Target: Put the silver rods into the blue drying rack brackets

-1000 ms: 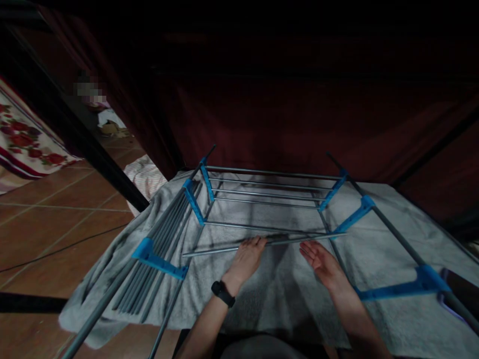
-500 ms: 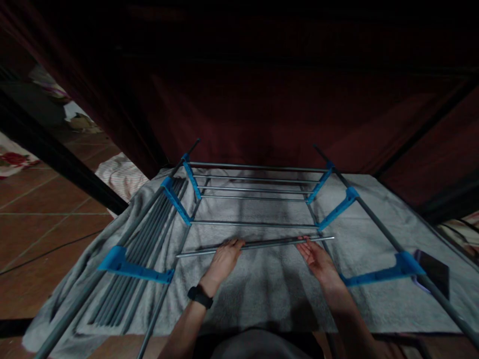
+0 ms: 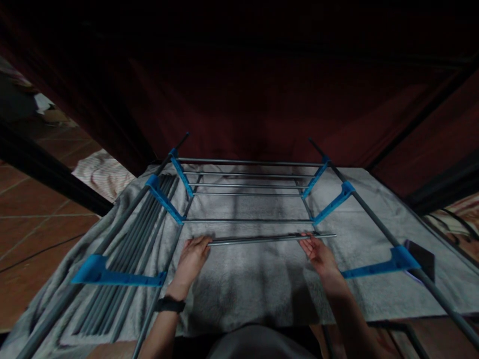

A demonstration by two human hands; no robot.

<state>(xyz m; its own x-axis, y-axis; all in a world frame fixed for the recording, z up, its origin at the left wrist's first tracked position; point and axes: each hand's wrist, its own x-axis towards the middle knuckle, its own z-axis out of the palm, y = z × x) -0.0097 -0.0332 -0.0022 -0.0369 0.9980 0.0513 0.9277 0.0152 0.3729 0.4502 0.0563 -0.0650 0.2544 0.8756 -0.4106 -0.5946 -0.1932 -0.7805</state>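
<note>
A thin grey metal tube (image 3: 254,240) lies crosswise between my hands, a little above the grey blanket. My left hand (image 3: 195,253), a dark band at its wrist, is closed around the tube's left end. Near the other end, my right hand (image 3: 313,250) grips it with fingers curled underneath; the tip sticks out past them. Around my hands stands a rack frame of grey poles (image 3: 377,224) with blue plastic brackets (image 3: 121,277). At the far end, several crossbars (image 3: 247,221) join the left and right brackets.
A row of loose grey tubes (image 3: 129,254) lies on the blanket (image 3: 239,284) at the left. A dark phone (image 3: 422,259) rests under the right pole. A dark red wooden panel (image 3: 239,109) rises behind the rack. Tiled floor (image 3: 45,239) shows at left.
My left hand has slid leftward along the tube to its left end. The right hand keeps its hold near the right end. The view has shifted slightly.
</note>
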